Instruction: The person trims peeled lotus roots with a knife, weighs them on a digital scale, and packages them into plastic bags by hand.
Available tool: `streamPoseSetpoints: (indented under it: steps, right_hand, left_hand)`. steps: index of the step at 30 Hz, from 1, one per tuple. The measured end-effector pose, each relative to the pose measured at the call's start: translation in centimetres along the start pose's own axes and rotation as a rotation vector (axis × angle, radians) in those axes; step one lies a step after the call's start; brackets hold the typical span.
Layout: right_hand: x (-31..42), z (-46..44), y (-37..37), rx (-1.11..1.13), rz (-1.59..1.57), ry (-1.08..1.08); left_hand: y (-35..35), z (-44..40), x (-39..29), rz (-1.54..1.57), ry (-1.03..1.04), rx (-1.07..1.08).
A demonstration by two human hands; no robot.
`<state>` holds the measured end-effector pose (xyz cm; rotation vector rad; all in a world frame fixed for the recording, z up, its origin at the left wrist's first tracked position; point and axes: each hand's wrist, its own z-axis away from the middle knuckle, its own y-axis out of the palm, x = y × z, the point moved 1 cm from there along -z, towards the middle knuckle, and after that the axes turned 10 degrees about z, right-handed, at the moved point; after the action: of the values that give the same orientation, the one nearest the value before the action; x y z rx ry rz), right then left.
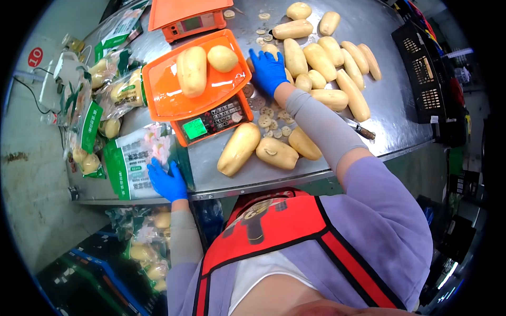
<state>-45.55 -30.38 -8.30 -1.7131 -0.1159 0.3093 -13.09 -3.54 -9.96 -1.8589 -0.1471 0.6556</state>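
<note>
My left hand, in a blue glove, lies with fingers apart on the lower right of a printed plastic bag at the table's front edge. My right hand, also blue-gloved, reaches past the scale's right side with spread fingers. Light lotus root shows at that hand's left edge; a grip is hidden. Beside it, the orange scale bears a long lotus root and a rounder one. Its display glows green. Nearer me lie a large lotus root and two shorter ones.
Several lotus roots are heaped right of my right hand. A knife lies by my right forearm. Cut slices litter the metal table. Filled bags crowd the left, a second scale stands behind, and a black crate is at right.
</note>
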Motion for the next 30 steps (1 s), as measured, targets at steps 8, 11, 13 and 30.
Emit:
streamPoseSetpoints:
  steps: [8, 11, 13, 30]
  right_hand:
    - [-0.9, -1.8, -5.1, -0.294, -0.575, 0.170]
    - [2.2, -1.3, -8.5, -0.636, -0.737, -0.233]
    - [4.6, -1.1, -9.0, -0.535, -0.640, -0.264]
    - [-4.2, -0.6, 0.0, -0.342, -0.360, 0.006]
  left_hand:
    - [0.1, 0.0, 0.2, -0.004, 0.003, -0.008]
    - [0.2, 0.0, 0.3, -0.012, 0.017, -0.026]
    - [0.2, 0.0, 0.3, -0.002, -0.002, -0.007]
    - [0.1, -0.1, 0.1, 0.000, 0.023, -0.041]
